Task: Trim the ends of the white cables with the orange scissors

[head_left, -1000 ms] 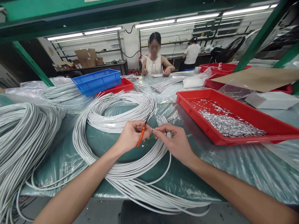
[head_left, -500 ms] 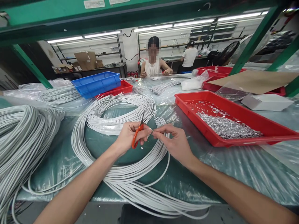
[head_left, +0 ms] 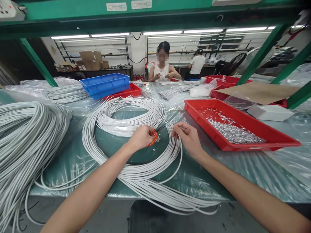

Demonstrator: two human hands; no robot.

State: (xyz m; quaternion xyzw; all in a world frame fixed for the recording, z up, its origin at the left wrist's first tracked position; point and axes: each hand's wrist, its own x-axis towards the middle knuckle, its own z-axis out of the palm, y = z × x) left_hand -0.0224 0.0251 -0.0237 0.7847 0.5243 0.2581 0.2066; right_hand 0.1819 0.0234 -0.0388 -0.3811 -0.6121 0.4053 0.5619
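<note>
My left hand is closed around the orange handles of small scissors, whose dark blades point right toward the cable ends. To their right, my right hand pinches the end of one white cable, which loops down along the right side of a large coil. Under both hands lies that coil of white cables, with a second coil resting at its back. Tiny silvery bits lie on the green table just beside the scissors. The fingertips of my right hand partly hide the cable's tip.
A red tray of small metal pieces stands right. Thick cable bundles lie left. Blue trays and a white box stand farther back. A person sits opposite. A green frame crosses overhead.
My hands have moved apart. The scissors have swung from pointing upward to pointing right. My right hand has shifted slightly right and up with the cable. The view has shifted slightly.
</note>
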